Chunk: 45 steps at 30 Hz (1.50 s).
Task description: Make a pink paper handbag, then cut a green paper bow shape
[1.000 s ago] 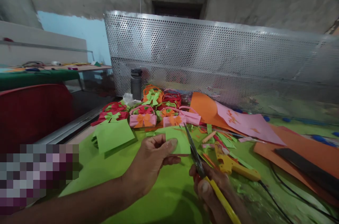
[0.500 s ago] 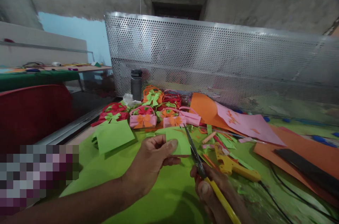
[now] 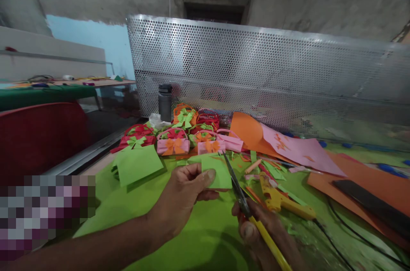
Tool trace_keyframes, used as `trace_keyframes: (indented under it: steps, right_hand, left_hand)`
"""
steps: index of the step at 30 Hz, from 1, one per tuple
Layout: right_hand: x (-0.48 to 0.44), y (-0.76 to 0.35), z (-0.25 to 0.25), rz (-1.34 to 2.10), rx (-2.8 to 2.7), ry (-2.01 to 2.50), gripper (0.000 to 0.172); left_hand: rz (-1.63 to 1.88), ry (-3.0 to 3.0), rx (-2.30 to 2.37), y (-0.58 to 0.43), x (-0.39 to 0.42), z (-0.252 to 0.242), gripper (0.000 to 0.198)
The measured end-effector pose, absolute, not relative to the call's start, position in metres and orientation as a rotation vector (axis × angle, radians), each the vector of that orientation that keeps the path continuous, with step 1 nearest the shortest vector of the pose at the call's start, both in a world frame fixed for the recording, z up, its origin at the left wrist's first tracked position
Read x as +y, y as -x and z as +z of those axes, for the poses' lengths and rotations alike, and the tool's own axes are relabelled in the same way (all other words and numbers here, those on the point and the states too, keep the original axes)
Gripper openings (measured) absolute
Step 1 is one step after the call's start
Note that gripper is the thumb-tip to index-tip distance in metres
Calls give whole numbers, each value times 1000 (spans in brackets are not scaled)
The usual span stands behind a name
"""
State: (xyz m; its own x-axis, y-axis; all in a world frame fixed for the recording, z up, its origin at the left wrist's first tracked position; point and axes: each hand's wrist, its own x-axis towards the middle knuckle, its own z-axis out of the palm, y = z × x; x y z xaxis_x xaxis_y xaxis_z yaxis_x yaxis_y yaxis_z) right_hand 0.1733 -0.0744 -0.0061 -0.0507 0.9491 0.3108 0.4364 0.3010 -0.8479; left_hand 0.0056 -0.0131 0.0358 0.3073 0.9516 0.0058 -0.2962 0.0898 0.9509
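Between thumb and fingers, my left hand [image 3: 188,183] pinches a small piece of light green paper [image 3: 219,173]. My right hand [image 3: 259,224] is wrapped round a pair of scissors [image 3: 238,192] with a yellow handle, its dark blades pointing up and away from me. The blades lie along the right edge of the green piece; whether they touch it I cannot tell. A larger folded green sheet [image 3: 139,165] rests to the left of my left hand. Beyond the hands stand small paper bags with bows, among them a pink bag with an orange bow [image 3: 173,146].
A yellow glue gun [image 3: 282,202] with a black cord lies right of the scissors among paper scraps. Orange sheets [image 3: 361,185] and a pink sheet [image 3: 297,147] spread to the right, with a dark flat object [image 3: 371,202] on top. A bottle [image 3: 165,102] stands before the perforated metal panel [image 3: 224,62].
Almost nothing differs. The green piece and the scissors have shifted very slightly to the right.
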Motion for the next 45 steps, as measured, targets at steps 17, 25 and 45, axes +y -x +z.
trace_keyframes:
  steps: [17, 25, 45]
  right_hand:
    - [-74, -172, -13, 735, -1626, 1311, 51]
    - [-73, -176, -10, 644, -1691, 1273, 49]
    - [-67, -191, -16, 511, -1921, 1250, 45]
  left_hand:
    - [1076, -1104, 737, -5, -13, 36, 14]
    - [1068, -1110, 734, -4, -14, 38, 15]
    - [1039, -1087, 739, -1, -10, 40, 17]
